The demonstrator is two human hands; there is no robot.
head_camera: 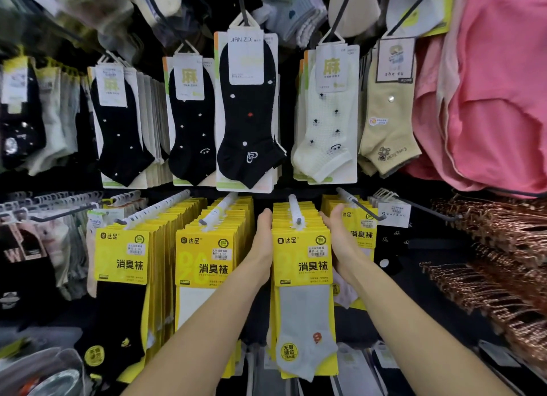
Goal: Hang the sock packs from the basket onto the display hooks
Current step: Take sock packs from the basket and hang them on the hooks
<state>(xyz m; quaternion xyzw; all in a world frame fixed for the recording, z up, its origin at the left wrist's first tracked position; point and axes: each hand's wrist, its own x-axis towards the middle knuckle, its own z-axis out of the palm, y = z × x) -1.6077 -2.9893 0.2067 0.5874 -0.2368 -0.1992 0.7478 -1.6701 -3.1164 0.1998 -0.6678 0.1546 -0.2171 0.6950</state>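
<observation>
While left hand (262,238) and right hand (340,241) press flat against them, glossy yellow sock packs (302,265) hang stacked.

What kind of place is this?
Most likely a shop's sock aisle. Rows of yellow-carded sock packs hang on dark metal display hooks, the front packs carry a barcoded price sticker, and pink garments hang at right.

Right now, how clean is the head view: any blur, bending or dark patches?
Head view: sharp at the centre, print on the yellow sock pack between the left hand and right hand legible; upper left corner blurred; wide-angle distortion bends the frame's edges; lower corners dim.
</observation>
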